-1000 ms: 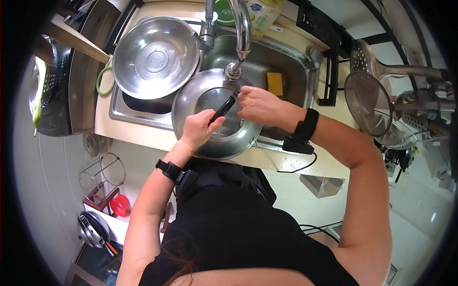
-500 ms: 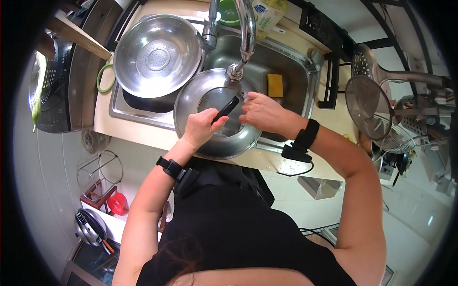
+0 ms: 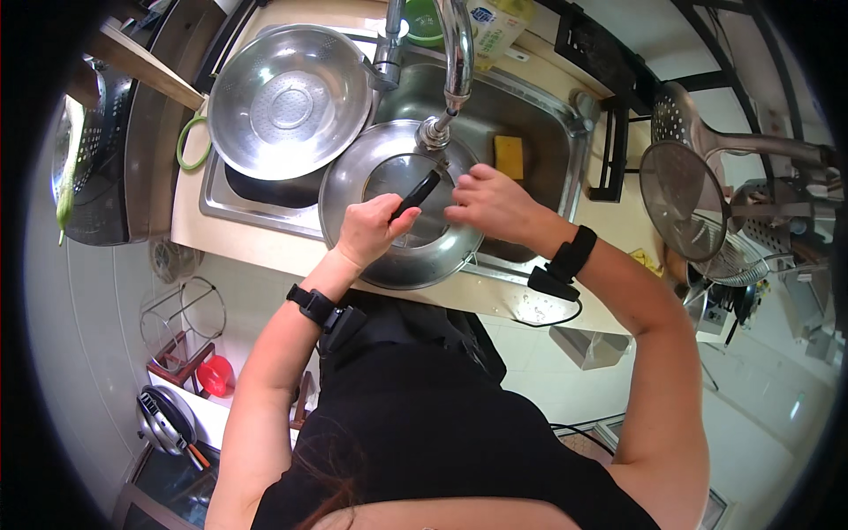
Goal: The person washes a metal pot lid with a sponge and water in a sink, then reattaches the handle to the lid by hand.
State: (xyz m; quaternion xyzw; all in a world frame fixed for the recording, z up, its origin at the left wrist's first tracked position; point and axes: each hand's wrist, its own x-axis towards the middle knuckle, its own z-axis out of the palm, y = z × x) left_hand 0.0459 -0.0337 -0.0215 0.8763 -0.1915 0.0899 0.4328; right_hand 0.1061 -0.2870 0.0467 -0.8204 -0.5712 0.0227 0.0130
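Note:
My left hand [image 3: 369, 233] is closed around the black handle of a tool [image 3: 415, 196]; its working end is too small to make out. Just right of its tip, my right hand [image 3: 496, 205] has its fingers curled and pinched together, and whatever they may hold is hidden. Both hands are above a wide steel basin [image 3: 349, 190], which rests over the sink's near edge. The chrome faucet [image 3: 459, 66] comes down over the basin's far side.
A perforated steel colander [image 3: 243, 132] covers most of the left sink bowl. A yellow sponge [image 3: 509, 157] lies in the right bowl of the sink [image 3: 579, 163]. Strainers and ladles hang at the right, including a round mesh strainer [image 3: 683, 201]. A green ring [image 3: 184, 146] sits at the counter's left.
My right hand has moved slightly right, away from the tool's tip. The left hand keeps its grip on the black handle with little movement.

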